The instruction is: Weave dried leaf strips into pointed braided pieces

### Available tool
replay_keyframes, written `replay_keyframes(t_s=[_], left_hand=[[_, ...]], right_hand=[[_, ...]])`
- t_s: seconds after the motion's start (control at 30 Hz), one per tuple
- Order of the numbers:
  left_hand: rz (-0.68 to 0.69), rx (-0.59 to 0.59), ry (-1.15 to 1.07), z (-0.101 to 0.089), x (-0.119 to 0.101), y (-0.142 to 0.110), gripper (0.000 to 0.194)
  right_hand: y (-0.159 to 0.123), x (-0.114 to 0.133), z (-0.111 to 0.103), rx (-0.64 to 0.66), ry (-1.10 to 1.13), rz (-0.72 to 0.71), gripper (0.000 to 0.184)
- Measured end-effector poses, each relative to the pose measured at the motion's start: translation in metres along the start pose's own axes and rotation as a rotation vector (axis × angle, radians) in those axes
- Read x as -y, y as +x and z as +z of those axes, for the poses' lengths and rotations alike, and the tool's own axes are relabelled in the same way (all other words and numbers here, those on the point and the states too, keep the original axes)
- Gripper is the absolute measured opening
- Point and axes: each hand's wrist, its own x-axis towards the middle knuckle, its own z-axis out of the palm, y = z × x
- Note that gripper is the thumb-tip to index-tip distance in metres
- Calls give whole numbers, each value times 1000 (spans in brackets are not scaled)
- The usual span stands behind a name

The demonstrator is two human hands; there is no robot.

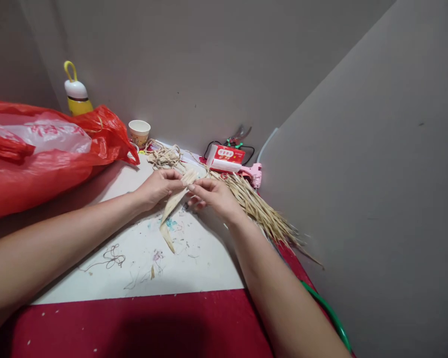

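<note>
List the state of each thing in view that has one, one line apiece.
Left hand: pinching the leaf strip
Right hand: fingers and thumb on the leaf strip
Dried leaf strip: held up, lower end bent
Yellow bottle: upright, white lid on
Paper cup: upright, uncovered
Red plastic bag: bulging
Pale cord: heaped loosely
Dark thread: tangled
Dried strip bundle: fanned out at the near end
Pink glue gun: power state unclear
</note>
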Motion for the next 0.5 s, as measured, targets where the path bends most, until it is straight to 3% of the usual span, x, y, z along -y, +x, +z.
replay_keyframes(t_s=[0.13,0.33,0.5], left_hand=[[10,14,10,0,0,-1,12],[76,75,143,-3,2,-1,13],[94,50,206,2,2,-4,12]], right_hand=[[1,-11,4,-69,112,-16,37],[2,-13,3,-64,34,-38,28],[2,-15,5,-88,-27,-85,25]])
